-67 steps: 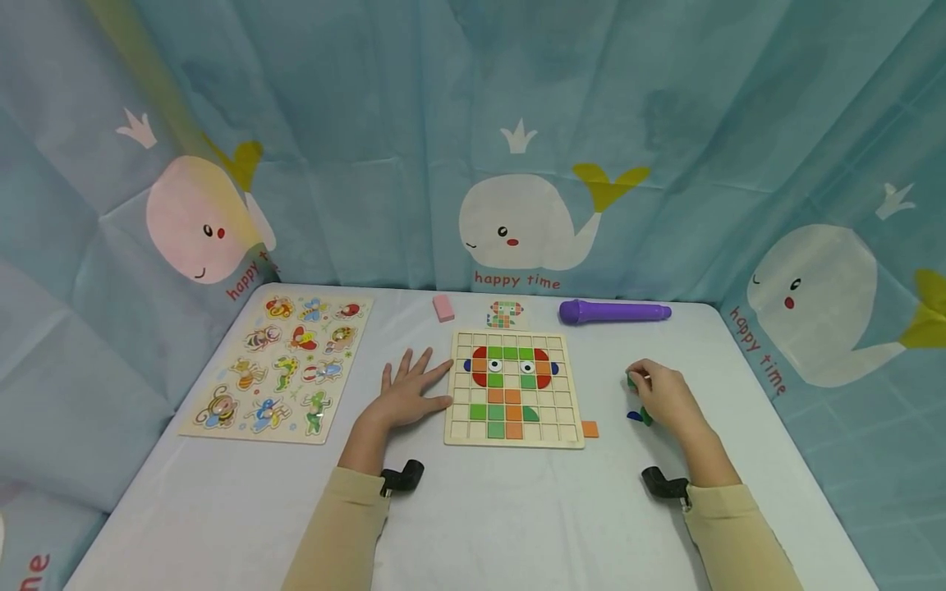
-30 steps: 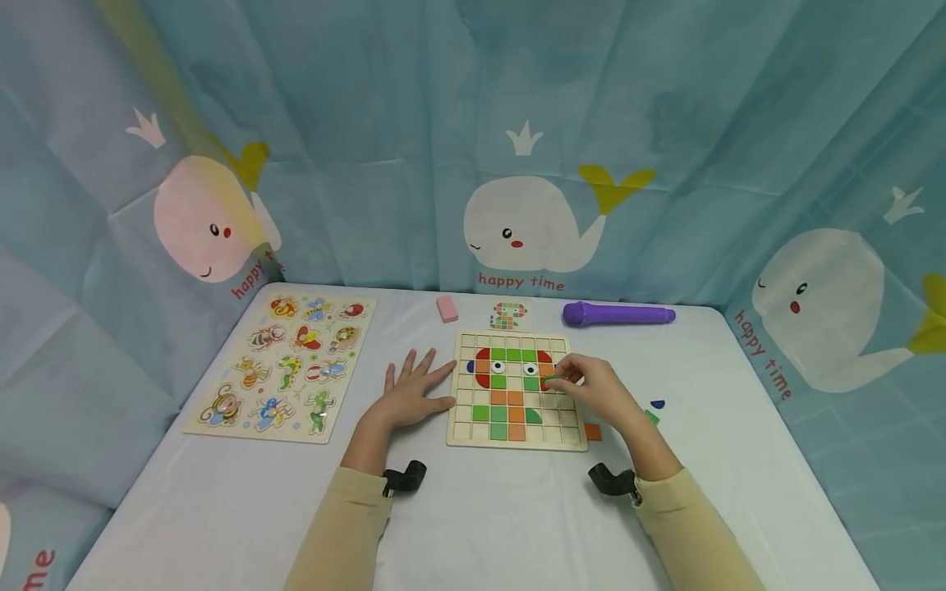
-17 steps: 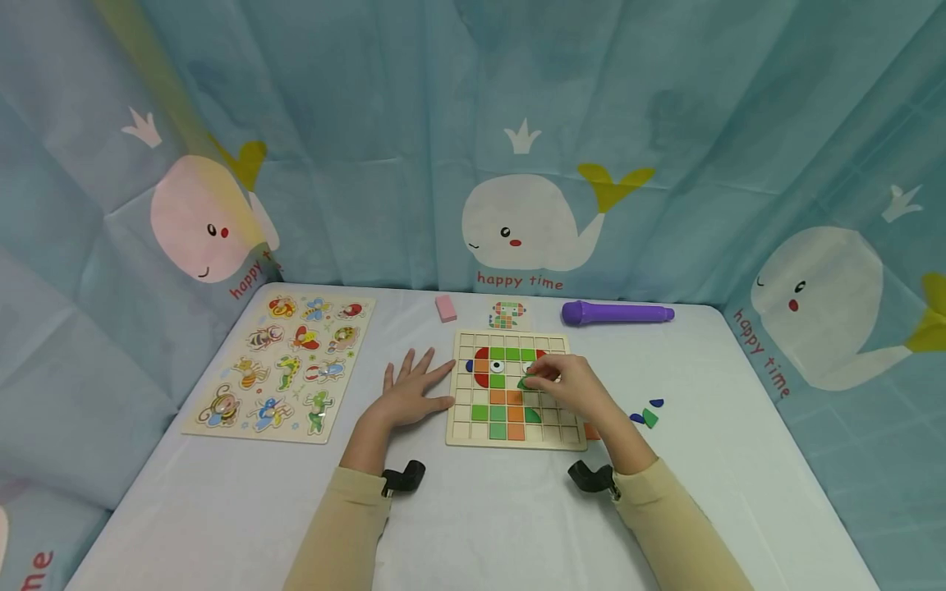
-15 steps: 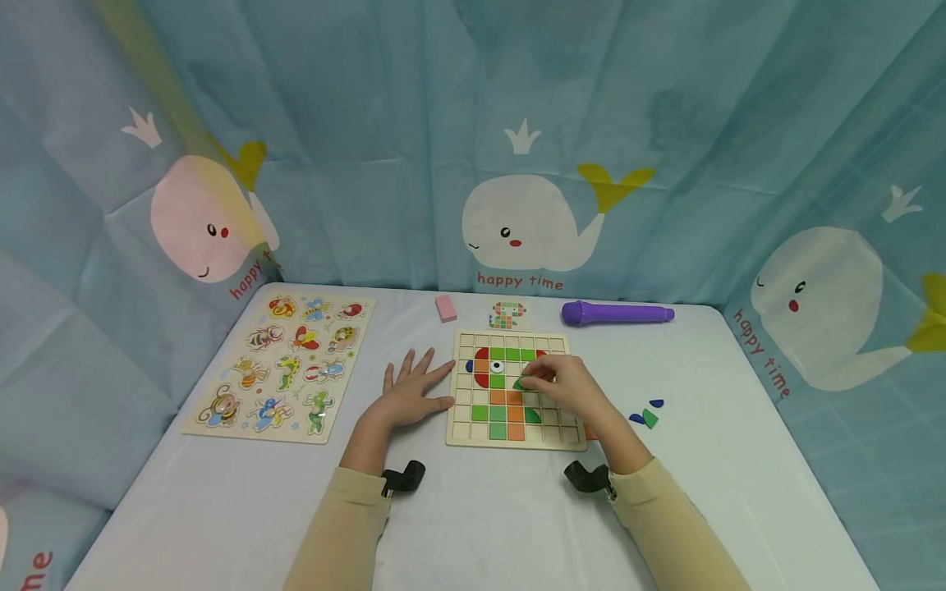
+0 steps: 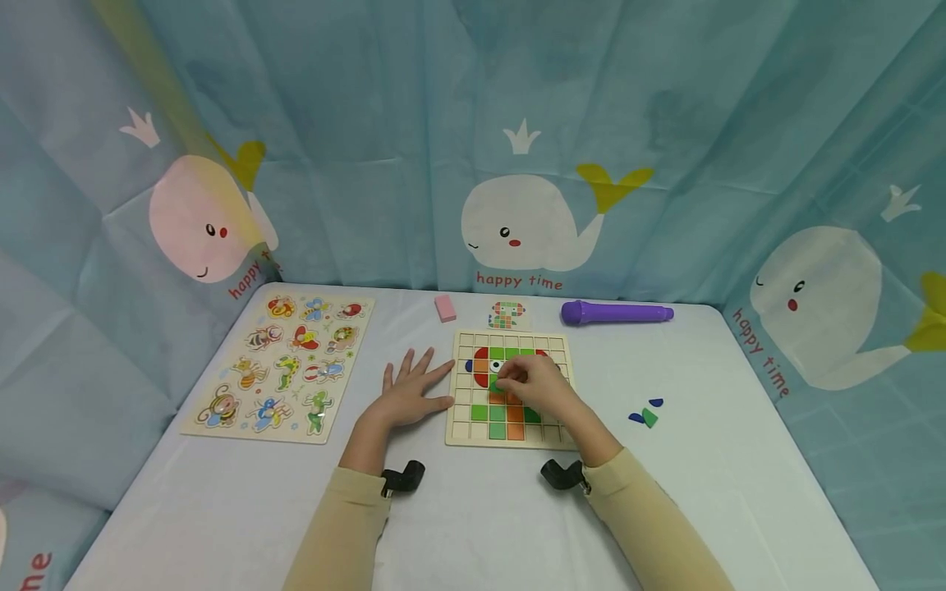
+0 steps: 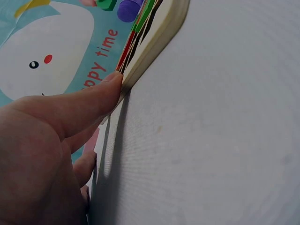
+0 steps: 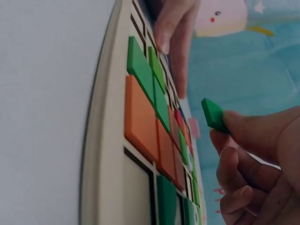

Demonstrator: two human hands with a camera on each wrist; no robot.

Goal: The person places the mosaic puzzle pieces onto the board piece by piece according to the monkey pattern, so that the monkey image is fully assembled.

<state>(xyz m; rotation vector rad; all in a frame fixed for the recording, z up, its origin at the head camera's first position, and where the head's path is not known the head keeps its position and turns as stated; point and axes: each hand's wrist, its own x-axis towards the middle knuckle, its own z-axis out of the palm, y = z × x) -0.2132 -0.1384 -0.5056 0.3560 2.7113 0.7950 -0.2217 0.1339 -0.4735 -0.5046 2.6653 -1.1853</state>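
Observation:
A square wooden mosaic board [image 5: 461,431] lies mid-table, with orange, green, red and blue tiles and two eye tiles forming a figure on its grid. My left hand [image 5: 402,402] lies spread on the cloth, thumb and index finger touching the board's left edge; the left wrist view shows the thumb [image 6: 93,101] against that edge. Between thumb and index finger, my right hand [image 5: 543,386] pinches a small green tile [image 7: 213,115], held just above the board's laid tiles. The right hand hides part of the figure from the head view.
Two blue pieces and a green piece [image 5: 649,418] lie loose to the right. Behind the board are a pattern card [image 5: 507,315], a pink block [image 5: 445,309] and a purple toy microphone [image 5: 617,313]. An insect picture puzzle [image 5: 277,369] lies left; a curtain [image 5: 369,164] surrounds the table.
My right hand has picked a green tile from the loose pieces at the right and carried it leftward over the board. The left hand keeps its place at the board's edge.

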